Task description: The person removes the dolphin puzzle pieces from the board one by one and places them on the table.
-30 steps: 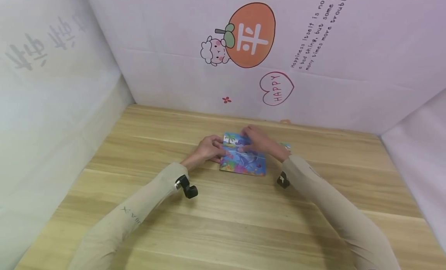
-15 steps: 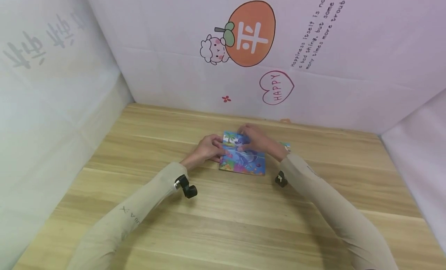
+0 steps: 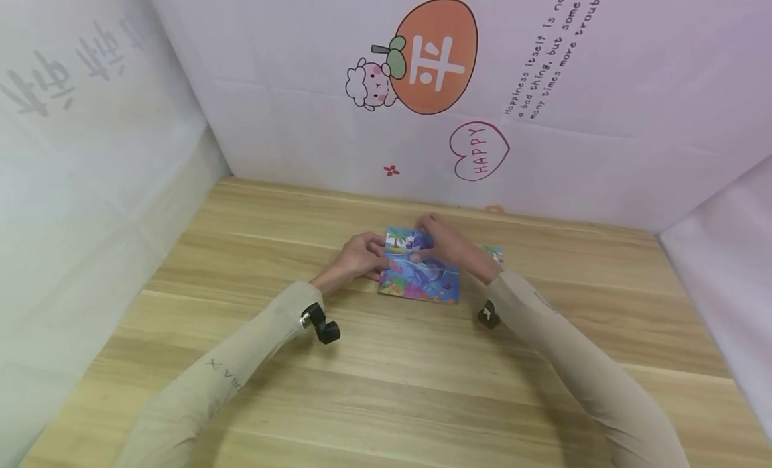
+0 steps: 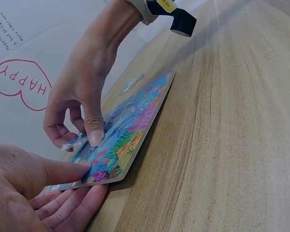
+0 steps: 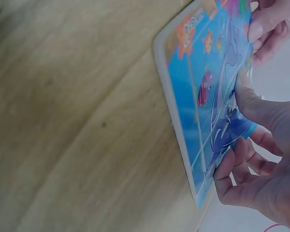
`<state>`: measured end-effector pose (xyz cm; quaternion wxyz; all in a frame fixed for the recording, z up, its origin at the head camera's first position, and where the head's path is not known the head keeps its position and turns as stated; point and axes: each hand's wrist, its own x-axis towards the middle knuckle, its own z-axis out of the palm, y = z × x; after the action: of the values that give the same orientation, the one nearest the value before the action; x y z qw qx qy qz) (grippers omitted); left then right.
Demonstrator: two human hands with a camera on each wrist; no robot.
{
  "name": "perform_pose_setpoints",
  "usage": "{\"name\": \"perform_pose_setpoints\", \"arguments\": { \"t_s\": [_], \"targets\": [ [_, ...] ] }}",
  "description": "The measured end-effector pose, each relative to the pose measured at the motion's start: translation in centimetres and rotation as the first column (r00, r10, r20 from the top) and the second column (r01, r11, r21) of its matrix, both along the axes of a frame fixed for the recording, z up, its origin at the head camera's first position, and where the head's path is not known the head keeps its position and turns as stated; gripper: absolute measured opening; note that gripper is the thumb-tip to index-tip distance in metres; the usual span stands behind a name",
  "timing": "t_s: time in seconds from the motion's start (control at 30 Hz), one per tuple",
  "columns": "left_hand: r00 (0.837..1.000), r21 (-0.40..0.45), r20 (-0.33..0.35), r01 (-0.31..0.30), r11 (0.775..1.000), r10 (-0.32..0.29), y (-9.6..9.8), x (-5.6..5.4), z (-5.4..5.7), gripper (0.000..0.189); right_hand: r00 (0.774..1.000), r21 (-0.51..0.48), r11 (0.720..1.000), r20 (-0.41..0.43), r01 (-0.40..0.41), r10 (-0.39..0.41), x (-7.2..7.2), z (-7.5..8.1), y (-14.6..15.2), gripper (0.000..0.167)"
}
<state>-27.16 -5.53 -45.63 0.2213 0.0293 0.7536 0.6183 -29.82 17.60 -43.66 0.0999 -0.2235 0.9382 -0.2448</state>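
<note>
A blue puzzle board (image 3: 422, 288) with a dolphin and sea-life picture lies tilted slightly off the wooden table. My left hand (image 3: 360, 255) grips its left edge, thumb on top and fingers underneath, as the left wrist view shows. Over the upper part of the board, my right hand (image 3: 446, 243) pinches a puzzle piece (image 5: 242, 129) between thumb and curled fingers. The piece carries part of the dolphin picture and sits at the board's surface; the fingers hide much of it in the head view.
Another small puzzle piece (image 3: 494, 252) lies on the table (image 3: 386, 387) just right of the board, partly behind the right forearm. A white printed cloth wall (image 3: 301, 119) rises close behind the board. Small black cameras (image 3: 322, 326) hang from both wrists.
Both hands stay almost in place on the board and piece. The right hand shifts only very slightly; the board's position is nearly the same.
</note>
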Motion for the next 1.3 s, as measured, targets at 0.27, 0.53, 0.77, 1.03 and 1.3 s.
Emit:
{"name": "perform_pose_setpoints", "arguments": {
  "t_s": [0.27,0.53,0.77,1.03,1.3],
  "targets": [
    [1.0,-0.008,-0.006,0.011,1.0,-0.011,-0.2,0.0,-0.1,0.054,1.0,0.025,1.0,-0.017,0.016,-0.015,-0.1,0.2,0.0,0.067],
    [1.0,-0.017,-0.016,0.008,1.0,-0.008,-0.1,0.0,-0.2,0.053,0.999,-0.079,0.996,-0.019,0.026,-0.028,-0.1,-0.1,1.2,0.063],
    [1.0,-0.008,-0.002,0.005,1.0,-0.005,-0.2,0.0,0.1,0.054,0.999,-0.197,0.98,-0.051,-0.026,0.016,0.2,-0.6,1.5,0.006],
    [1.0,-0.022,-0.005,-0.003,1.0,0.003,-0.4,-0.1,-0.2,0.054,0.998,-0.272,0.96,-0.02,-0.058,0.055,-1.1,-0.7,2.4,0.007],
    [1.0,-0.001,-0.006,-0.001,1.0,0.001,-0.4,-0.2,-0.5,0.055,0.999,-0.343,0.938,0.016,0.046,-0.043,-1.7,-0.1,3.1,0.016]
  ]
}}
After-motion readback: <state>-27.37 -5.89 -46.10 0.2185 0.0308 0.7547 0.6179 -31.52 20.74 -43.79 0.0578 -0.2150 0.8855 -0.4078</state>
